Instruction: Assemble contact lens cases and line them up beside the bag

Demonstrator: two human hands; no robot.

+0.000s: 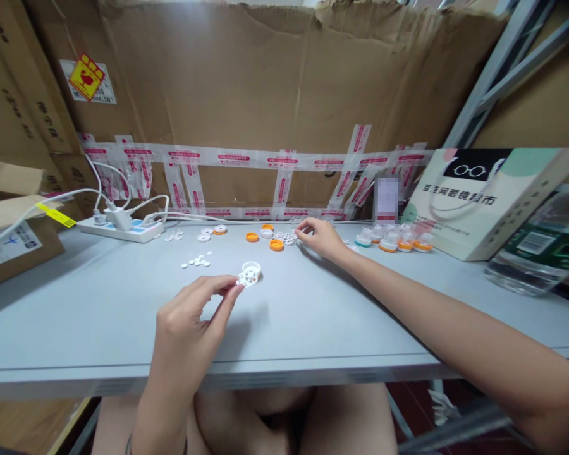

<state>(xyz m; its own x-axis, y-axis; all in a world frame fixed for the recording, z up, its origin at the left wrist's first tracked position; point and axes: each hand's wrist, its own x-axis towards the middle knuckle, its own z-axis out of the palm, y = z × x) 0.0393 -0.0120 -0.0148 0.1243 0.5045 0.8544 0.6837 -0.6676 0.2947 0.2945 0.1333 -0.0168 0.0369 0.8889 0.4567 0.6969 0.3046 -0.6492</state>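
Head view: the left hand [189,322] pinches a white perforated part [249,278] by its edge, probably to leave its face free; small white pieces [284,239] lie beside the right hand [321,237], whose grip I cannot tell.

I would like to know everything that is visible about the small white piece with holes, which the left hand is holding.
The white holed piece looks like thin plastic, with several openings and a rounded outline; finer details are too small to read. The left hand pinches its near-left edge between thumb and index finger, above the grey table. In the picture it overlaps a white ring-shaped part behind it; whether they touch is unclear.
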